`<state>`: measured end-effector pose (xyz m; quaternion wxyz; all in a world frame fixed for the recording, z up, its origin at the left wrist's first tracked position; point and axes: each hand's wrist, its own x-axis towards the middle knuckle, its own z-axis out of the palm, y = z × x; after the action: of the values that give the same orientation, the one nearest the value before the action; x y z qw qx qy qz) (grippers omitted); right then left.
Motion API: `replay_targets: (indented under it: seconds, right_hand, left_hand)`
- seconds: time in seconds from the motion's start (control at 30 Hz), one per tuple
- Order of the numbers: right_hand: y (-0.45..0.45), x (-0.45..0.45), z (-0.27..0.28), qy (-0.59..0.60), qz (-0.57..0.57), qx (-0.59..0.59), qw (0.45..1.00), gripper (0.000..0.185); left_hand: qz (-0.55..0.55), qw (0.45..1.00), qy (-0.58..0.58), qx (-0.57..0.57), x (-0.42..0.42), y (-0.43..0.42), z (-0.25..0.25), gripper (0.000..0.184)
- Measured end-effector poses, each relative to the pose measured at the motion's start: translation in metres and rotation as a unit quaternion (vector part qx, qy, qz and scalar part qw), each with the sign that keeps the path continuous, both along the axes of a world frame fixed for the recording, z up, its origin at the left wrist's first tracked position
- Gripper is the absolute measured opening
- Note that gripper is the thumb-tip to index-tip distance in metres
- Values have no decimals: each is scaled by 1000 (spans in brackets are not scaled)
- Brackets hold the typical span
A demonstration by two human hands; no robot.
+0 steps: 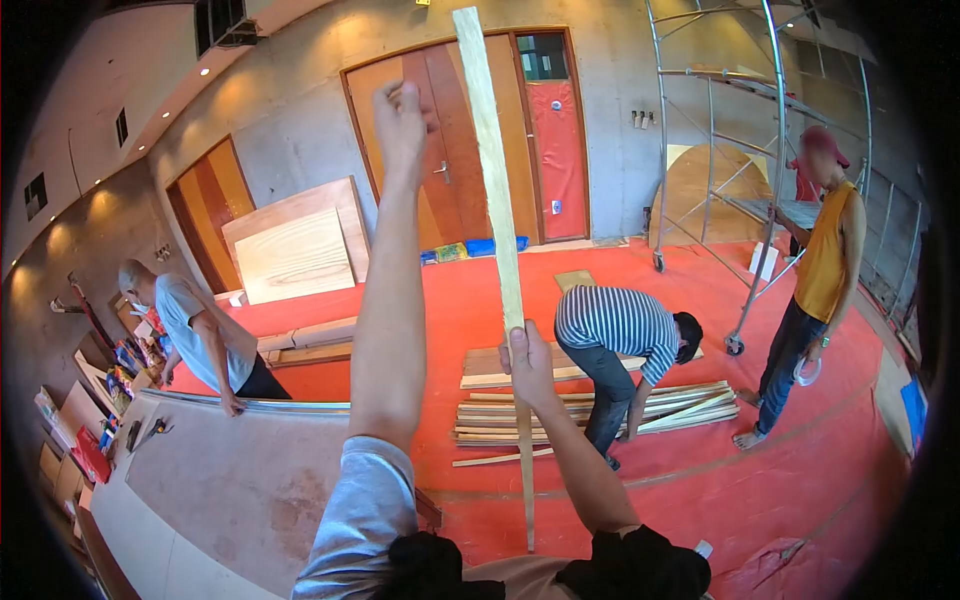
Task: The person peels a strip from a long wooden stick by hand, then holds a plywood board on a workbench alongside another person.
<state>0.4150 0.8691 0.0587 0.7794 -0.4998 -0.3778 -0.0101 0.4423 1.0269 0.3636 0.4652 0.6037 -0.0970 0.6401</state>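
A long, narrow wooden strip (490, 160) stands nearly upright in front of me, its top end close to the door. My right hand (532, 370) is wrapped around its lower part, thumb toward me. The thin lower end runs down past my forearm. My left hand (402, 125) is raised left of the strip's upper part, apart from it. Its fingers are loosely curled and apart, with nothing visible in them. Beyond my right hand, a stack of similar wooden strips (680, 410) lies on the red floor covering.
A person in a striped shirt (620, 325) bends over the stack. Another in a yellow top (825, 260) stands by the wheeled scaffold (780, 150). At left, a person in grey (210, 335) leans at a large table (250, 480). Boards (295, 255) lean on the wall.
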Motion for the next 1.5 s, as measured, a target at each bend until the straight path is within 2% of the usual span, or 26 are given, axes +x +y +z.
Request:
replay_targets:
  seconds: [0.1,0.2,0.23,0.3,0.4,0.5,0.6,0.7,0.8,0.9,1.0,1.2,1.3,1.4,1.5]
  right_hand:
    - [0,12,-3,6,-1,-5,1000,32]
    - [4,11,-5,0,3,-14,1000,33]
    - [3,6,-2,-1,9,-15,1000,33]
    - [3,3,1,-8,16,-16,1000,33]
    - [4,-2,0,-19,9,-14,1000,32]
    - [8,-9,-2,-22,10,-16,1000,33]
    - [11,-12,-6,-17,19,-26,999,34]
    - [14,-18,-3,-24,26,-33,999,35]
    - [12,-17,-1,-31,32,-30,999,35]
    - [12,-18,0,-34,41,-25,998,35]
    - [13,-20,-3,-30,53,-19,998,35]
    - [13,-25,-3,-12,77,-5,997,34]
    - [14,-25,-4,-19,79,-10,997,35]
    - [14,-26,-4,-27,102,-10,994,37]
    - [10,-23,-9,-22,142,3,990,35]
  left_hand:
    - [-65,993,-24,98,-4,-17,34,39]
    - [-30,981,77,174,-26,-42,70,36]
    - [69,970,42,230,-18,-30,80,37]
    - [261,905,-29,334,-3,-3,107,40]
    - [258,883,25,391,-17,0,114,40]
    - [204,914,41,349,-26,3,114,41]
    - [185,921,19,342,-22,6,111,38]
    - [45,958,106,262,-21,21,118,31]
    - [-147,951,150,226,-21,31,125,25]
    - [-215,955,99,179,-13,39,116,23]
    - [-336,927,63,151,-16,47,106,29]
    - [-228,971,52,49,-49,1,75,30]
    - [-248,960,88,96,-59,-6,79,25]
    - [-156,975,54,147,-54,-16,83,24]
    - [-132,981,8,144,-48,-3,92,28]
